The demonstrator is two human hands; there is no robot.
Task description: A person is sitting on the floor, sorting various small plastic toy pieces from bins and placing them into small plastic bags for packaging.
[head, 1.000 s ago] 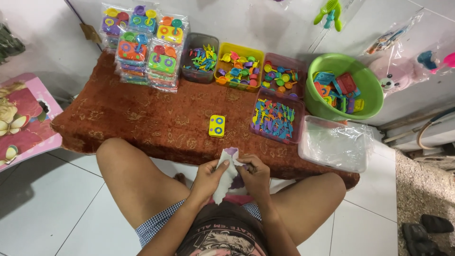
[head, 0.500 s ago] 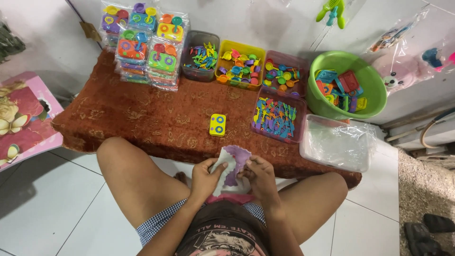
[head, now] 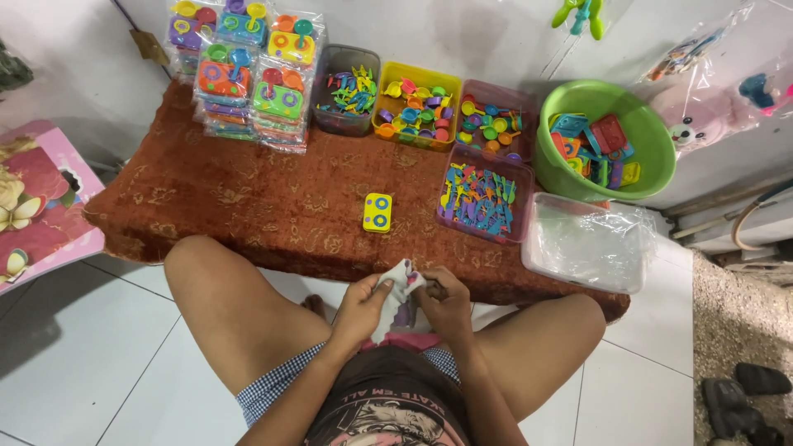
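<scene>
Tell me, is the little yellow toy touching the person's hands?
Apart. The head view shows the yellow toy alone on the brown cloth, well above both hands.

Four trays of small plastic pieces (head: 415, 106), one green basin (head: 603, 136), one yellow toy block (head: 377, 212), one clear bin (head: 585, 244).

the person sits with bare knees spread wide apart. both arms bend in close to the tummy. the left hand (head: 363, 307) and the right hand (head: 446, 304) meet in the middle, just above the lap, fingers curled in and pinching, thumbs on top.
</scene>
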